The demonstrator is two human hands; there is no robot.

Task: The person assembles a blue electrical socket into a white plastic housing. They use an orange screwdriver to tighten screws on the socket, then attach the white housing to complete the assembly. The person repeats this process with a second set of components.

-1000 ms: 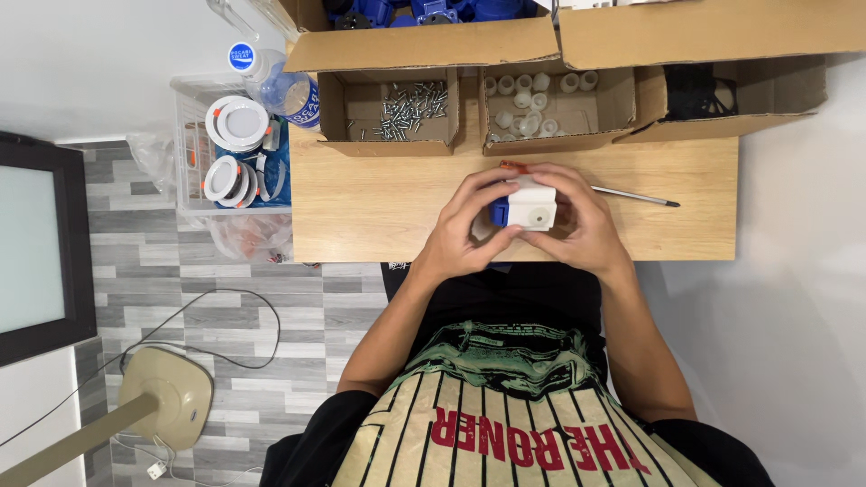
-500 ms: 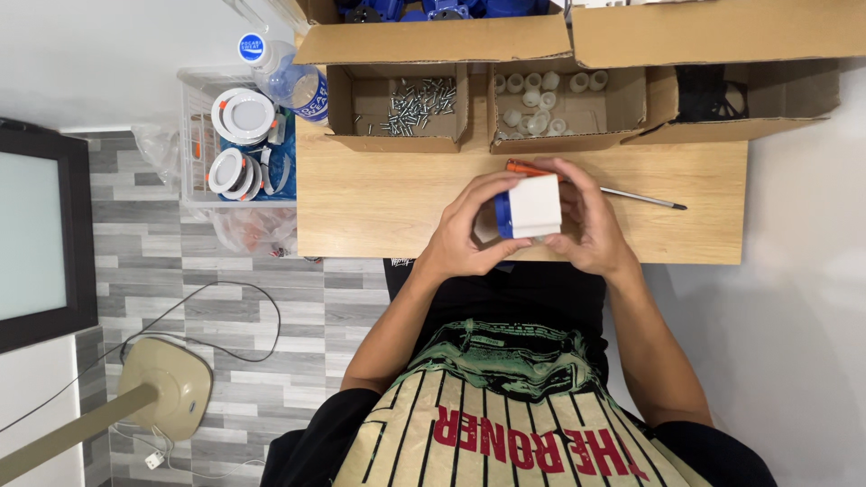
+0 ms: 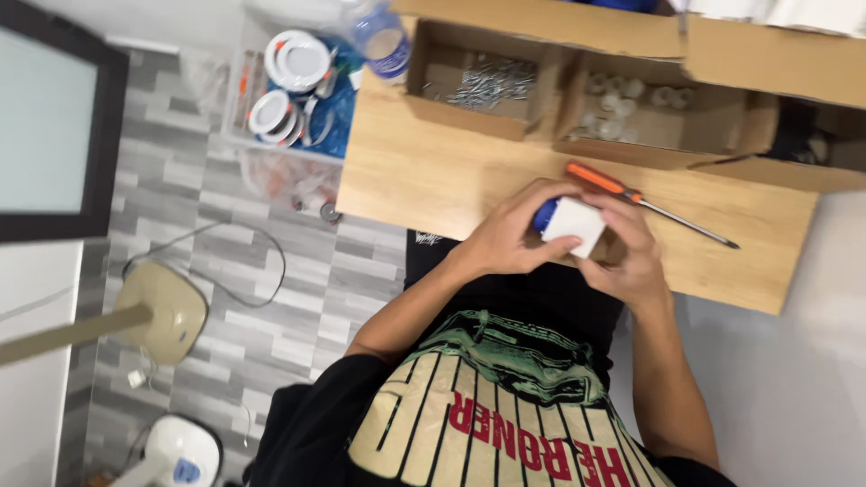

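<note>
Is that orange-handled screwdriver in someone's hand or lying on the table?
Lying on the table. The screwdriver rests flat on the wooden tabletop beyond both hands, which hold a small white box instead.

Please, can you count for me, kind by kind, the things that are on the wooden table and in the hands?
White and blue block, held in left hand and right hand: 1
Orange-handled screwdriver: 1
Open cardboard boxes, one of screws, one of small white parts: 2
Total: 4
</note>
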